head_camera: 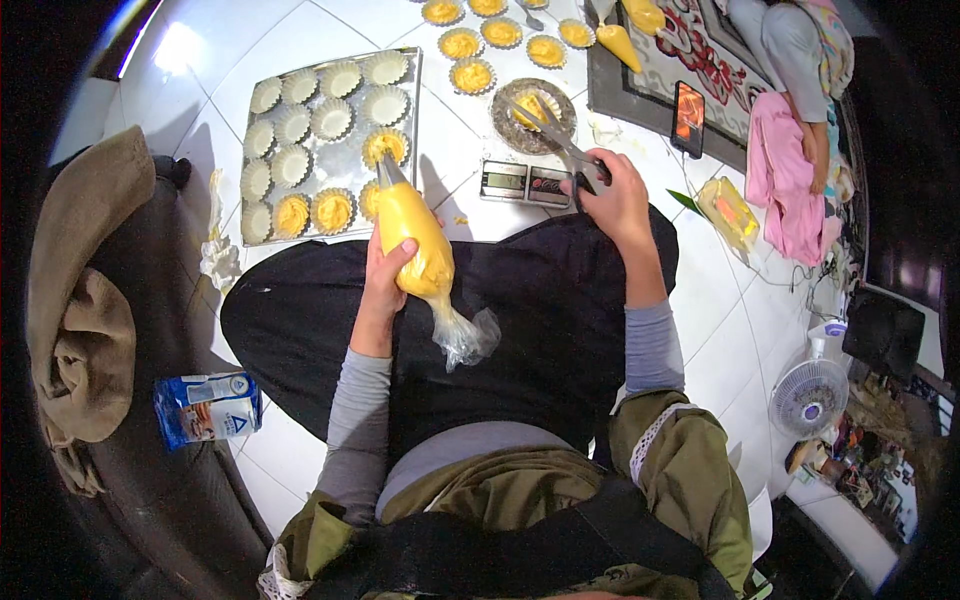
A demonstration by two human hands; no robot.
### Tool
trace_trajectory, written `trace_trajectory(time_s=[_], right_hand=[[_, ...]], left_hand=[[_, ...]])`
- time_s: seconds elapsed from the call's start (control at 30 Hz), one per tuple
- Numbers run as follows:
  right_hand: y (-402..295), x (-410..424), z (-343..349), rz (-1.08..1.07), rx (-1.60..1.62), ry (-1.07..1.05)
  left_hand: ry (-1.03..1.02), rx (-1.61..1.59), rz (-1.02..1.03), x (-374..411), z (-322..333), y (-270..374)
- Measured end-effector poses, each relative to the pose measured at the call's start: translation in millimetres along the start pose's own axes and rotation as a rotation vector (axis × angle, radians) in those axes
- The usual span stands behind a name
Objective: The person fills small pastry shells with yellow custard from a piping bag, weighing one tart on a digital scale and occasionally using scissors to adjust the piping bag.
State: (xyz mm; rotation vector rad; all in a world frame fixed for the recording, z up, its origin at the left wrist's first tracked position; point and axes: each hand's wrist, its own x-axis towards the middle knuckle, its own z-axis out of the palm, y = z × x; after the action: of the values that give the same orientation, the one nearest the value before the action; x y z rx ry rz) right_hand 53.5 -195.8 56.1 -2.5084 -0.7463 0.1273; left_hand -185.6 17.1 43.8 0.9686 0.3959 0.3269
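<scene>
My left hand [390, 266] grips a clear piping bag [418, 240] full of yellow batter, its metal nozzle [388, 171] pointing at a fluted tin [385, 147] that holds some batter. That tin sits at the right side of a metal baking tray [330, 163], among filled tins along the near row and several pale, unfilled-looking ones. In my right hand [616, 196] is a pair of scissors [562, 139], blades reaching over a batter-filled tin [531, 109]. This tin rests on the round plate of a digital kitchen scale [525, 183].
Beyond the scale stand several filled tins [501, 33], and a second piping bag [618, 46] lies by the patterned rug [697, 45]. A phone [688, 120] is at the right, near another person's hand [819, 169] and pink cloth [776, 165]. A fan [810, 397] stands lower right; a blue packet [208, 410] lies left.
</scene>
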Motion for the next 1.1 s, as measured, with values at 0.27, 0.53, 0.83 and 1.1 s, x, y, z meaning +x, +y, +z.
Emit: trace_trajectory(time_s=[0.27,0.53,0.83,1.1], right_hand=[[27,-2,-12,0.084,-0.187,-0.064],[26,9,-8,0.03,-0.225,-0.083],[22,11,-7,0.041,-0.24,-0.097],[25,15,-3,0.018,-0.267,-0.098]], left_hand=[[0.014,0.033,-0.008,-1,5,-2],[0.027,0.032,-0.015,0,8,-2],[0.04,0.007,-0.034,1,3,-7],[0.036,0.002,-0.046,2,1,-8]])
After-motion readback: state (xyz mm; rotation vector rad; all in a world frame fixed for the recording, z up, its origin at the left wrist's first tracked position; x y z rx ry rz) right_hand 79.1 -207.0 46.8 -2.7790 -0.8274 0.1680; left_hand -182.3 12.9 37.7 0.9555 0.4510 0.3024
